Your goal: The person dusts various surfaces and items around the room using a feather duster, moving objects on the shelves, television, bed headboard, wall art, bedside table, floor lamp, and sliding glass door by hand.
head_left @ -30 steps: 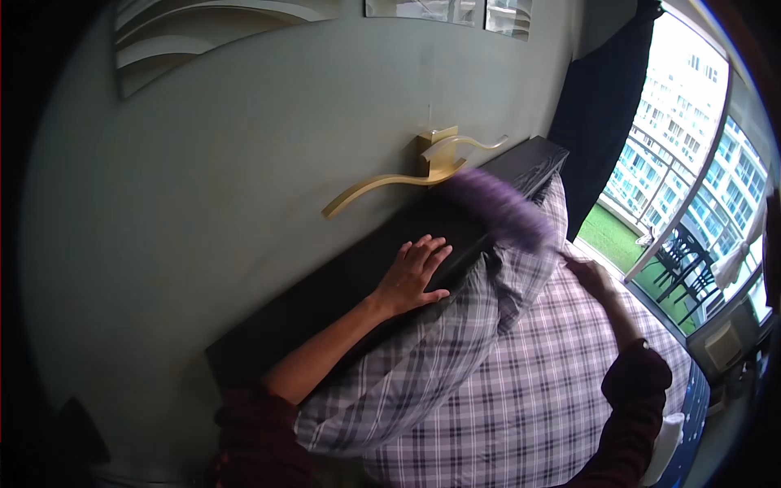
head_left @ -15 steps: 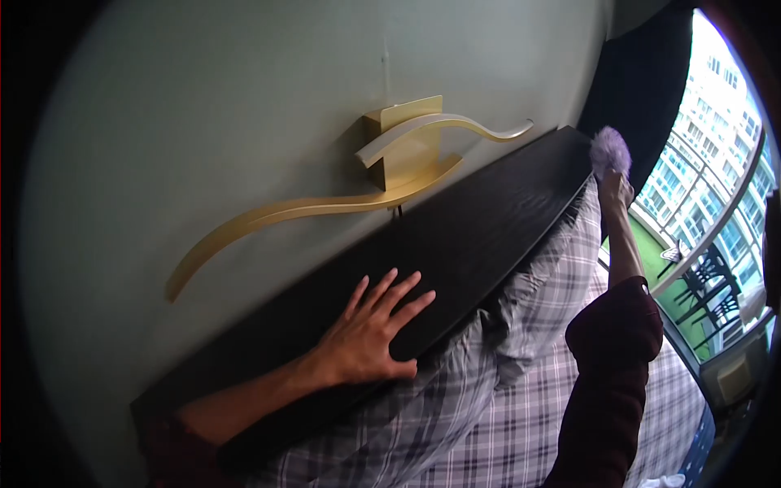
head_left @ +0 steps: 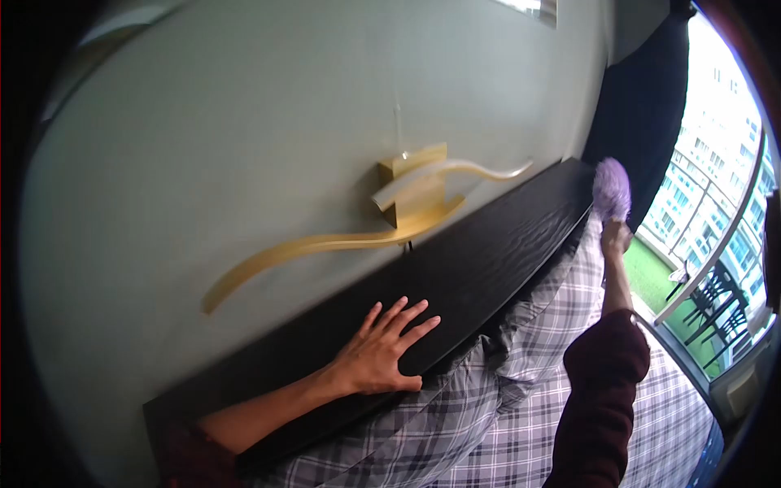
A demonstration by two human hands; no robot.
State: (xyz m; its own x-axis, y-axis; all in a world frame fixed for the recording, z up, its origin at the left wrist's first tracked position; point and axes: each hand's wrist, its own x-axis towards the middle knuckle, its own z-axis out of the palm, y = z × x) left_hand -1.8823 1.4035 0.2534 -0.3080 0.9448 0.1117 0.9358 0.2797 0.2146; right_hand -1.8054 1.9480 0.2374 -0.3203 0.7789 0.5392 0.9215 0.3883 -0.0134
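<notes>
While right hand (head_left: pixel 616 237) clasps fluffy duster (head_left: pixel 612 189) | left hand (head_left: pixel 374 358) on grained headboard (head_left: pixel 496 252)

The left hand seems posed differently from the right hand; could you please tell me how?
The left hand is spread open, while the right hand is closed on the purple duster. The left hand is over the near part of the dark headboard; the right hand is by its far end. Both are bare.
</notes>
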